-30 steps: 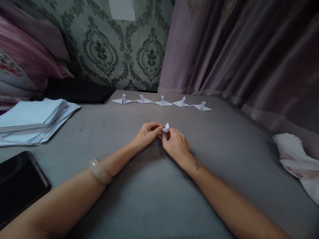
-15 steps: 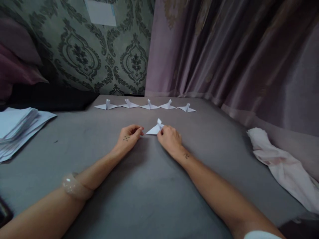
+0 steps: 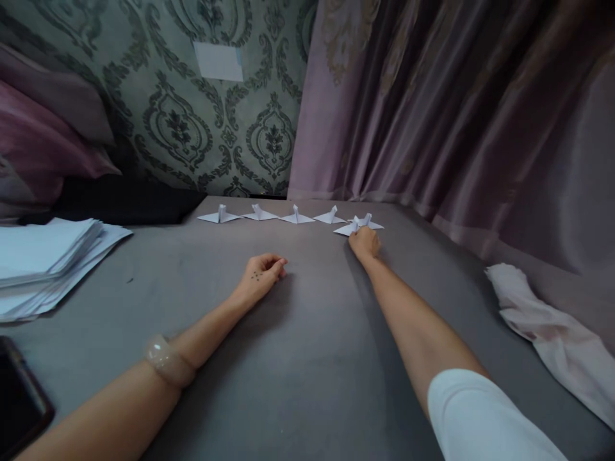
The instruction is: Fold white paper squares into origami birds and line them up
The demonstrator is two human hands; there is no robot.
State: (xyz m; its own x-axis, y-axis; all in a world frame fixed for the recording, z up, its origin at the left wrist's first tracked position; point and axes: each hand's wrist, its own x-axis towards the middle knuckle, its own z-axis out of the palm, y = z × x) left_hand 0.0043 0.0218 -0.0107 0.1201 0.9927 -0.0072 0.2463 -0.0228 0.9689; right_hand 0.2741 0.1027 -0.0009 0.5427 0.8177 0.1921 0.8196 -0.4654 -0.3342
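My right hand [image 3: 365, 244] reaches to the right end of a row of folded white paper figures and pinches one origami bird [image 3: 343, 230] with flat wings and a raised middle. Just behind it sits the rightmost bird [image 3: 374, 225] of the row, partly covered by the held one. To its left stand several similar birds, among them one in the middle [image 3: 296, 218] and one at the far left [image 3: 220, 216]. Nearer to me, my left hand [image 3: 263, 273] rests over the grey surface, its fingers curled together and nothing visible in them.
A stack of white paper [image 3: 45, 253] lies at the left, with a dark phone [image 3: 22, 397] nearer to me. Black cloth [image 3: 129, 200] lies behind the stack. Crumpled pale cloth [image 3: 542, 314] is at the right. Purple curtains [image 3: 408, 115] hang along the back and right.
My right hand has carried the origami bird forward and to the right, to the end of the row. My left hand has stayed near its place, and the camera view has shifted.
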